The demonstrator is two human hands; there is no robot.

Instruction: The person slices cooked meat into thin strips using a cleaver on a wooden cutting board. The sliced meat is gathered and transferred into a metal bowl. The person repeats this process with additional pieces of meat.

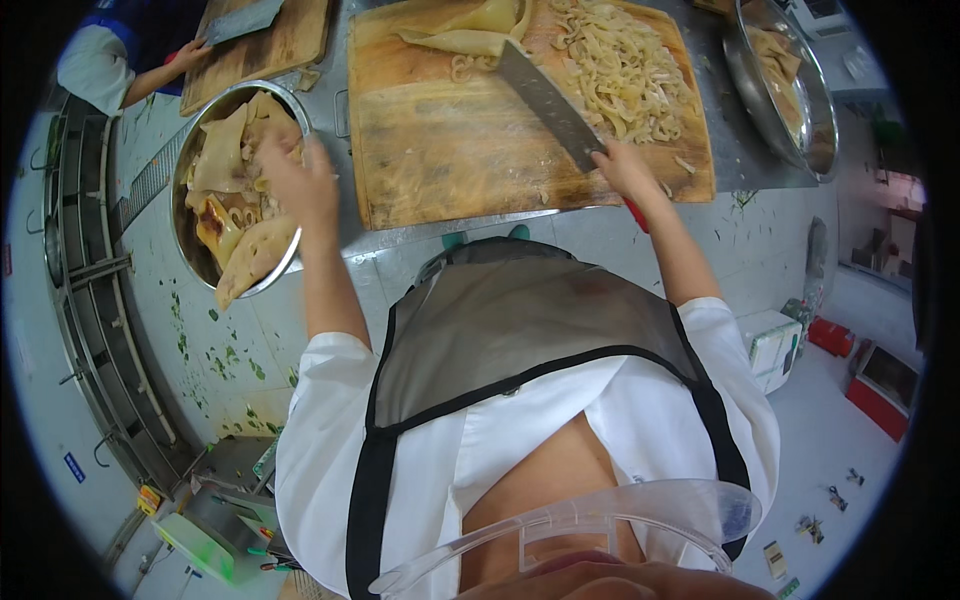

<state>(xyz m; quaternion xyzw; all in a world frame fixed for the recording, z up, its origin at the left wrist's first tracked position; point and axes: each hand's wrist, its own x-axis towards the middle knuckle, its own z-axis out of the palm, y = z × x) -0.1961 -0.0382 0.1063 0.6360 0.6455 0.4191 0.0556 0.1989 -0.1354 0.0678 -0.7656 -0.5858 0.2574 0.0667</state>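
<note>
My right hand grips a broad-bladed cleaver by its red handle. The blade lies low over a wooden cutting board, its tip by a folded sheet of pale animal skin. To the right of the blade is a heap of pale strips, cut from similar material. My left hand is over the right side of a steel bowl filled with large skin pieces. Motion blurs its fingers, so whether they hold a piece cannot be told. One piece hangs over the bowl's near rim.
A co-worker's hand holds another cleaver over a second wooden board at the upper left. At the upper right a tilted steel bowl holds more skin. Green leaf scraps litter the tiled floor.
</note>
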